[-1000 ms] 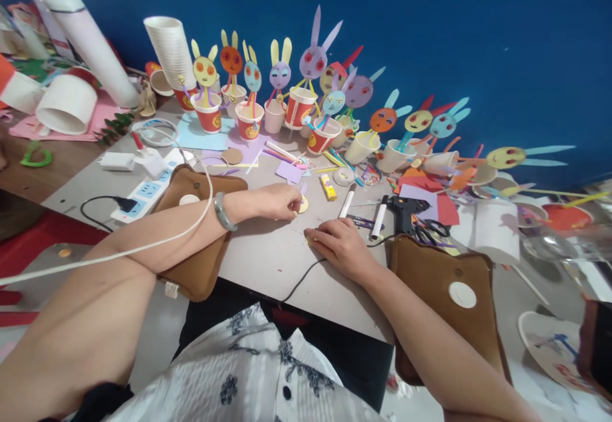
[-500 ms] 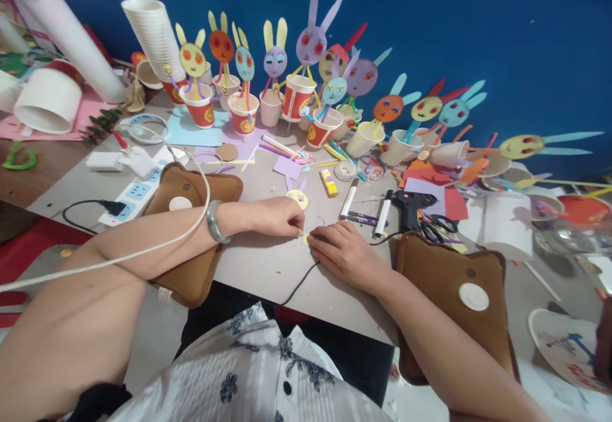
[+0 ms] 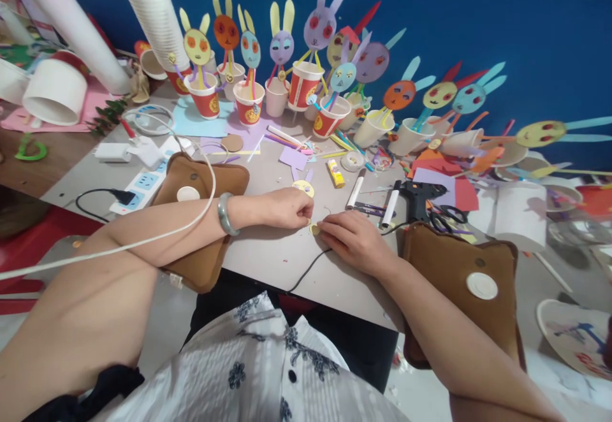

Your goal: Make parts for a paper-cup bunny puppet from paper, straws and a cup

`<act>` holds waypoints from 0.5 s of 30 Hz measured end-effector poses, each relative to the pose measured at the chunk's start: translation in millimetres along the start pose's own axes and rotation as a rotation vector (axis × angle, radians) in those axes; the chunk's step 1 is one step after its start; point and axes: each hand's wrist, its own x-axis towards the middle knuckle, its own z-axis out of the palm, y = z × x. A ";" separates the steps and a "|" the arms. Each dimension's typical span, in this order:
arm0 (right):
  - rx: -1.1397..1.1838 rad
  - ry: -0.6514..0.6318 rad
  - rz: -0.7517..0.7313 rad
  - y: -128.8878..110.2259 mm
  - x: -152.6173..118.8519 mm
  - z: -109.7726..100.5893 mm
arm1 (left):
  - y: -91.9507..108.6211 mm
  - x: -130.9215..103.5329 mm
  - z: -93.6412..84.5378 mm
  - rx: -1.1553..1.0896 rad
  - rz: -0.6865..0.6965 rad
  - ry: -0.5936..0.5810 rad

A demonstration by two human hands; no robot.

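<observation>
Steadying the small yellow disc (image 3: pixel 314 229), between both hands at the right hand's (image 3: pixel 356 240) fingertips, probably wants light edge pressure. Right: half open, fingers loosely bent; can't tell grip. Left hand (image 3: pixel 291 209): curled nearly closed, contents hidden. Yellow rabbit head (image 3: pixel 303 187) beyond left knuckles, partly covered.

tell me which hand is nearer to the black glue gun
Right. The right hand is to the left of the glue gun and lower in view; the left hand is farther left.
</observation>
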 end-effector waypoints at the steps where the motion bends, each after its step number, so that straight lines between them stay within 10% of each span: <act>1: -0.006 0.038 0.011 0.8 -0.3 -0.2 | -1.2 0.7 0.4 0.000 -0.001 0.008; 15: -0.030 0.479 0.710 21.1 -10.2 -24.0 | 3.1 -5.8 -4.0 0.127 -0.080 -0.016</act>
